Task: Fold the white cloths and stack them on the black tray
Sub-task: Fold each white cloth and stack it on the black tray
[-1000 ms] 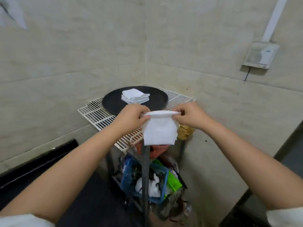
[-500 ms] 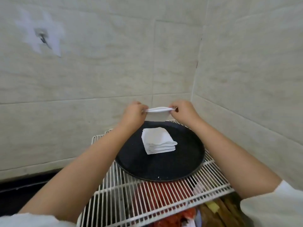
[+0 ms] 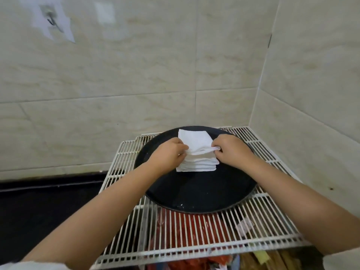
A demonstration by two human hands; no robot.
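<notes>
White folded cloth (image 3: 195,141), thin and square, lies over the top of a stack of folded white cloths (image 3: 196,164) on the round black tray (image 3: 200,195); its far half sits flat and reaches past the stack toward the wall, its near edge is bunched and lifted between both hands. Left hand (image 3: 167,154) pinches the near-left corner, fingers curled round the fabric. Right hand (image 3: 231,151) pinches the near-right corner the same way, fingertips drawn together on a small fold. Both hands sit low over the stack, one at either side, forearms reaching in from the near edge. The stack itself rests in the far half of the tray, layered edges showing on its near face (count of layers not readable). The tray sits on a white wire rack shelf (image 3: 194,240) pushed into the corner of beige tiled walls (image 3: 136,75). Under the wire, red material (image 3: 187,225) shows through, blurred; a few yellowish stick-like items (image 3: 263,259) at the lower right. Dark floor (image 3: 48,211) left of the rack. A small hook (image 3: 51,21) on a pale patch high on the left wall.
</notes>
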